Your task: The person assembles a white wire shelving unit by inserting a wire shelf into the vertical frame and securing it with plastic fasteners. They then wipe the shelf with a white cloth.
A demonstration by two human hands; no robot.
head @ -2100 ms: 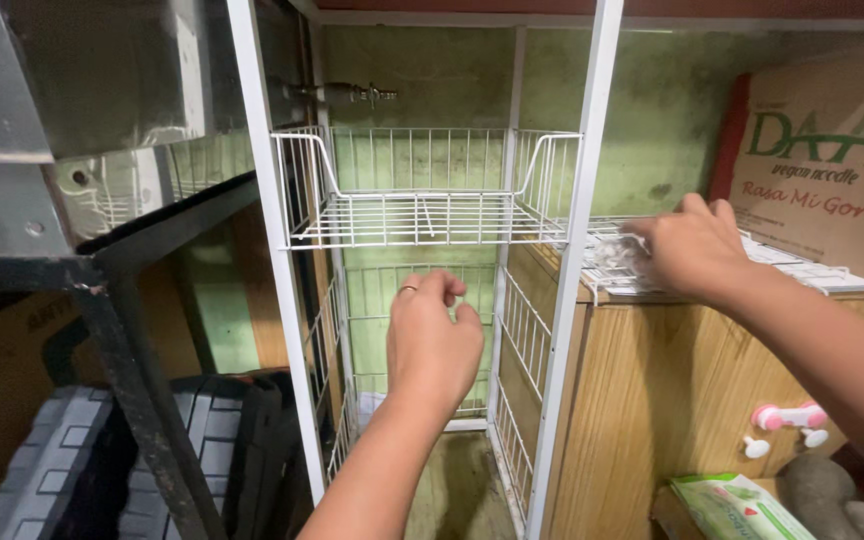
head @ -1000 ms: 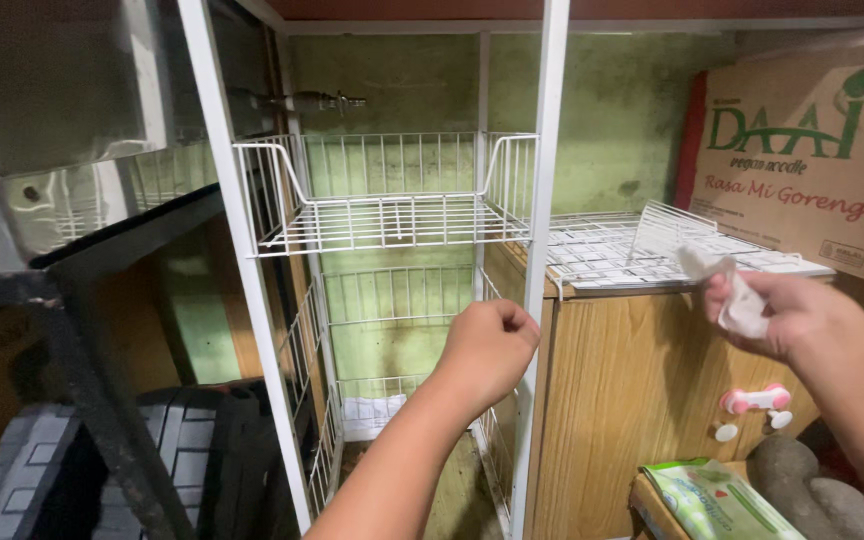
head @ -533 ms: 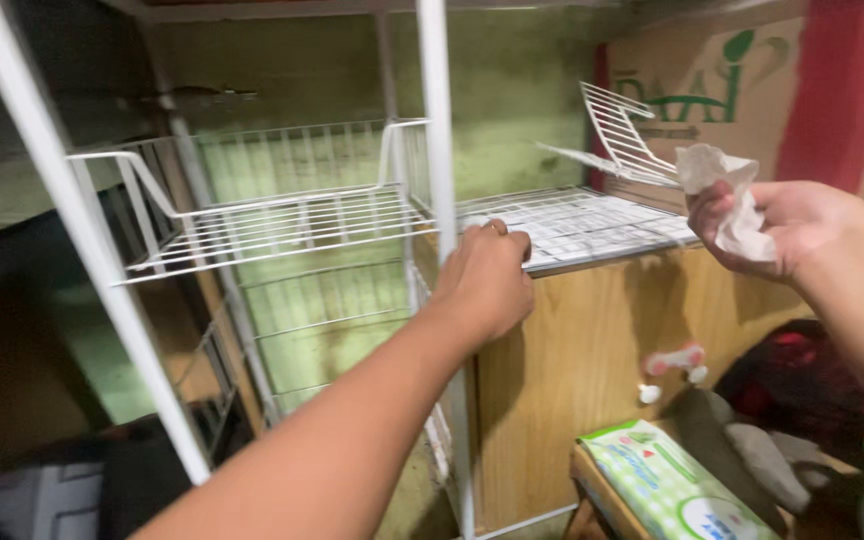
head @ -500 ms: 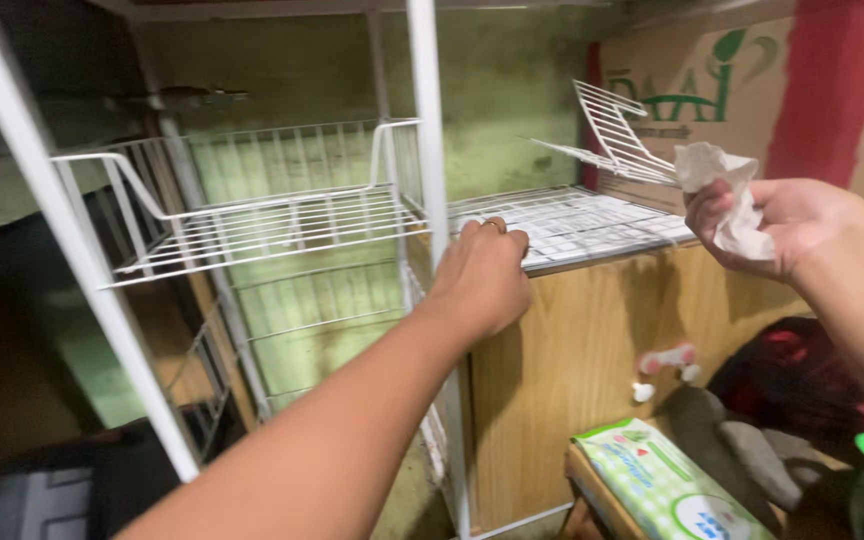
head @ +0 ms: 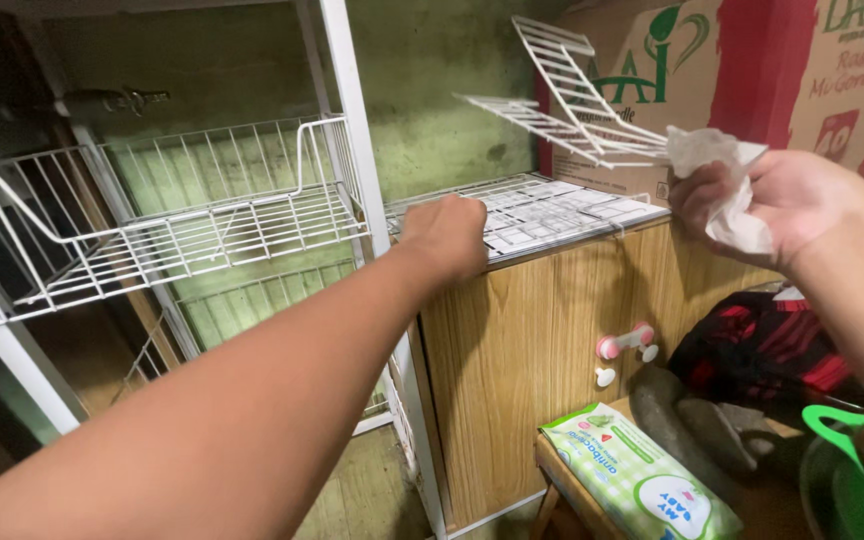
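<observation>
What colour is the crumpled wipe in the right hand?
White. The crumpled wipe, pinched in the right hand, shows best in the head view.

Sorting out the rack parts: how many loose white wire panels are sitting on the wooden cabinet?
2: one wire panel lies flat on the wooden cabinet under the left hand; another leans tilted against the cardboard box. More may be hidden.

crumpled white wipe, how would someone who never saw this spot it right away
Start at the wooden cabinet with flat white wire racks on top, then look up and right to the right hand raised before the cardboard box. The crumpled white wipe is pinched there: the only soft, wrinkled white thing among stiff wire grids.
</observation>
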